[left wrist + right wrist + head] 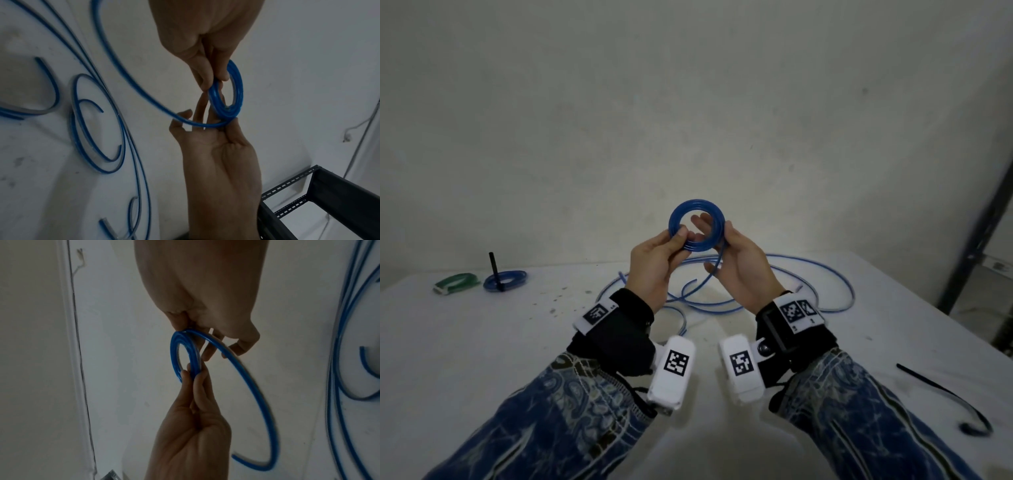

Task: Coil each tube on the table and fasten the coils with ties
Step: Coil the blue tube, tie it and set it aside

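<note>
I hold a small blue tube coil (697, 224) upright above the white table (482, 342). My left hand (683, 236) pinches the coil's lower left edge between thumb and fingers. My right hand (714, 224) grips the right side, fingers behind the ring and thumb in front. The tube's free tail (714, 270) curves down from the right hand and ends in the air. The left wrist view shows the coil (226, 92) between the left hand (214, 82) and the right hand (216, 120). In the right wrist view the coil (185, 353) and its tail (257, 394) show the same grip.
Loose blue tubes (825, 274) sprawl on the table behind my hands. At the far left lie a green coil (457, 282) and a blue coil with a black tie (505, 279). A loose black tie (945, 394) lies at the right. A dark metal rack (329, 186) stands beyond the table's right edge.
</note>
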